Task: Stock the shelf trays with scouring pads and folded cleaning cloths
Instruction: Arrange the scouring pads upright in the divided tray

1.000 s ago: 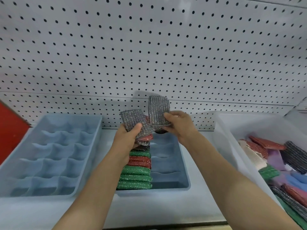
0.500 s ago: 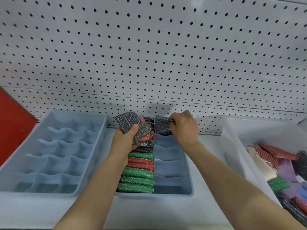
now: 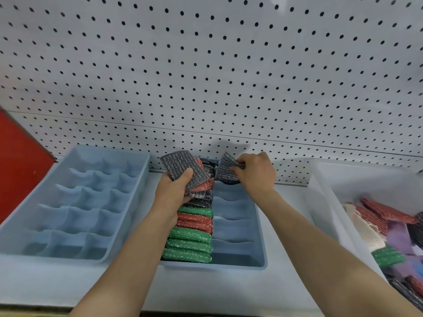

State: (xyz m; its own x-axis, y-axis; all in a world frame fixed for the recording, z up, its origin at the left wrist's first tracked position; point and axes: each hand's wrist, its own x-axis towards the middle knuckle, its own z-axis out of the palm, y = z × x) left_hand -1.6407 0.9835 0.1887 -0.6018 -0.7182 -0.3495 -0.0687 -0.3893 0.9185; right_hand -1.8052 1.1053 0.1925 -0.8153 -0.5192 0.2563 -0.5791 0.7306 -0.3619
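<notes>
A blue divided tray (image 3: 258, 255) sits mid-shelf. Its left column holds green, red and dark glittery scouring pads (image 3: 190, 236) standing on edge; the right column's cells show bare. My left hand (image 3: 174, 191) grips a small stack of pads (image 3: 183, 168), grey on top with red and dark ones beneath, above the tray's far left cells. My right hand (image 3: 256, 172) pinches one grey pad (image 3: 225, 170) and pushes it down into the far right cell, against the pegboard.
An empty blue compartment tray (image 3: 68, 202) stands to the left. A white bin (image 3: 329, 216) at the right holds mixed pads and cloths (image 3: 393, 229). White pegboard (image 3: 206, 76) backs the shelf; a red panel (image 3: 20, 165) borders the left.
My right hand brought the grey pad from upright in the air down into the tray's far right cell. My left hand kept hold of its stack, shifting slightly.
</notes>
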